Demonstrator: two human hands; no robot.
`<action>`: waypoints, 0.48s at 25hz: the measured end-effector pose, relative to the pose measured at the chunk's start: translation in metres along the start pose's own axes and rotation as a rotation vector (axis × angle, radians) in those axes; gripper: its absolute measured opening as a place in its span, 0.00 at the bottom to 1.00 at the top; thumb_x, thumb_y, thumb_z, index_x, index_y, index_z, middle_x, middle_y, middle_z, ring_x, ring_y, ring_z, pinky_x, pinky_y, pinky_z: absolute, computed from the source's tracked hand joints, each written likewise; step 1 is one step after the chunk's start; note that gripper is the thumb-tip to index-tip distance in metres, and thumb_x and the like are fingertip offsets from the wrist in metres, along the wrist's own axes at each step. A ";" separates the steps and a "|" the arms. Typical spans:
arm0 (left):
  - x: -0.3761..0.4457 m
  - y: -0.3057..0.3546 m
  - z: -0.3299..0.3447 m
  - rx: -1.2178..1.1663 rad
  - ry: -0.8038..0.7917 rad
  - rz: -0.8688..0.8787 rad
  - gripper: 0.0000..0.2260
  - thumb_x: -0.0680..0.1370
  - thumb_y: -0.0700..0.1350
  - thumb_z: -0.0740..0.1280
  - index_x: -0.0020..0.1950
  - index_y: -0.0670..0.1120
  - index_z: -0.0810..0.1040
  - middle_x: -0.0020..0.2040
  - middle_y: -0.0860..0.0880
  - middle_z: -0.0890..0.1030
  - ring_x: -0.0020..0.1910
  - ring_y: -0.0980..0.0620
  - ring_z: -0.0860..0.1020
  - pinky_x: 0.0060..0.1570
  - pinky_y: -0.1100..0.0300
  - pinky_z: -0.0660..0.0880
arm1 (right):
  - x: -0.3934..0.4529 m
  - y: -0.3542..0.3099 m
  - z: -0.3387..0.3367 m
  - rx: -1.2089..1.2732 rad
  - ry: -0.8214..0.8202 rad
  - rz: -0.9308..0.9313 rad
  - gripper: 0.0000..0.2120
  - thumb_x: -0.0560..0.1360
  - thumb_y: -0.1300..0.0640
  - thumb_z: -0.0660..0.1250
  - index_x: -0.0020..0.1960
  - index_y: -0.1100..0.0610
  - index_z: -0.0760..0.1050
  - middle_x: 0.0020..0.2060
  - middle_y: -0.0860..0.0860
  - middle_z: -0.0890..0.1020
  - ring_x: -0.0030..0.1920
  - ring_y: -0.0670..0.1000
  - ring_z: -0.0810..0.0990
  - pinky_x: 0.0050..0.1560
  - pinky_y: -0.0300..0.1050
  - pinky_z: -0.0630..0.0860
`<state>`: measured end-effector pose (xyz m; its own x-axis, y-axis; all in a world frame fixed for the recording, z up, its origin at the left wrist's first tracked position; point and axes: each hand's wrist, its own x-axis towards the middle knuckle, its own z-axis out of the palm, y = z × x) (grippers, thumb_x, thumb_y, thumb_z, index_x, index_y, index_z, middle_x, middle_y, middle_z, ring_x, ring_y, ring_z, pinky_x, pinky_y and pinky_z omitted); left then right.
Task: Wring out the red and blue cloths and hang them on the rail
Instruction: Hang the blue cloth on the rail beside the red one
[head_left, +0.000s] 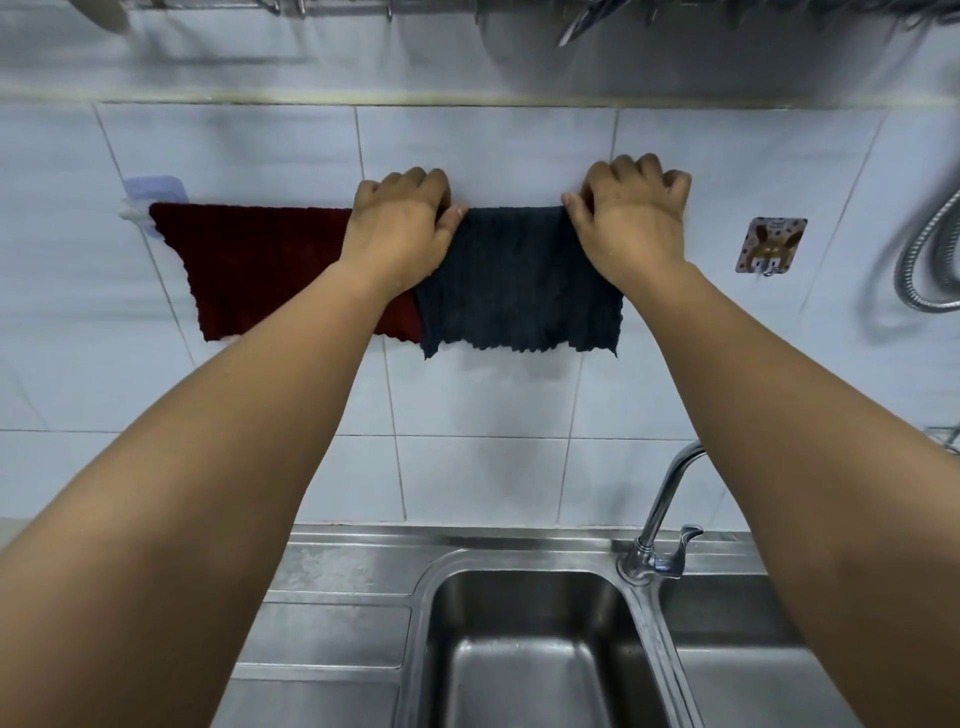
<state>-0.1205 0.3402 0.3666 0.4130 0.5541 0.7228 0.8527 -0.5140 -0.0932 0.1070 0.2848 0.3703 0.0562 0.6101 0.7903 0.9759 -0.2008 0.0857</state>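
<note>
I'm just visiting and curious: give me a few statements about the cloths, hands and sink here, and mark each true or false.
1. The dark red knitted cloth hangs to the left of the dark blue knitted cloth. True.
2. Both hands grip the red cloth. False: the left hand and right hand hold the blue cloth's top edge.
3. The stainless steel sink holds a cloth. False: no cloth lies in it.
4. The chrome tap stands right of the basin. True.
</note>
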 end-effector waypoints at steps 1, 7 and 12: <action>0.001 -0.001 0.001 0.006 -0.032 -0.018 0.18 0.83 0.54 0.51 0.58 0.43 0.73 0.54 0.42 0.78 0.54 0.41 0.74 0.59 0.47 0.64 | -0.002 0.000 0.001 0.005 0.029 -0.003 0.20 0.81 0.46 0.51 0.58 0.59 0.73 0.55 0.58 0.78 0.59 0.60 0.71 0.57 0.56 0.63; 0.004 -0.003 0.002 -0.049 -0.132 -0.111 0.19 0.83 0.53 0.46 0.62 0.45 0.71 0.55 0.41 0.78 0.61 0.42 0.69 0.62 0.49 0.60 | 0.002 0.003 0.000 0.023 -0.043 -0.016 0.23 0.82 0.45 0.48 0.55 0.58 0.76 0.50 0.55 0.81 0.60 0.59 0.71 0.58 0.56 0.61; -0.003 -0.007 0.008 -0.039 0.043 -0.044 0.17 0.82 0.53 0.52 0.61 0.44 0.72 0.57 0.41 0.74 0.58 0.42 0.71 0.61 0.48 0.62 | -0.007 0.000 0.004 -0.016 0.100 0.006 0.19 0.81 0.48 0.51 0.58 0.60 0.74 0.53 0.58 0.79 0.58 0.60 0.71 0.58 0.57 0.62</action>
<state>-0.1252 0.3473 0.3595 0.3600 0.5484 0.7547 0.8564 -0.5152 -0.0342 0.1078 0.2830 0.3624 0.0402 0.5294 0.8474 0.9720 -0.2171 0.0895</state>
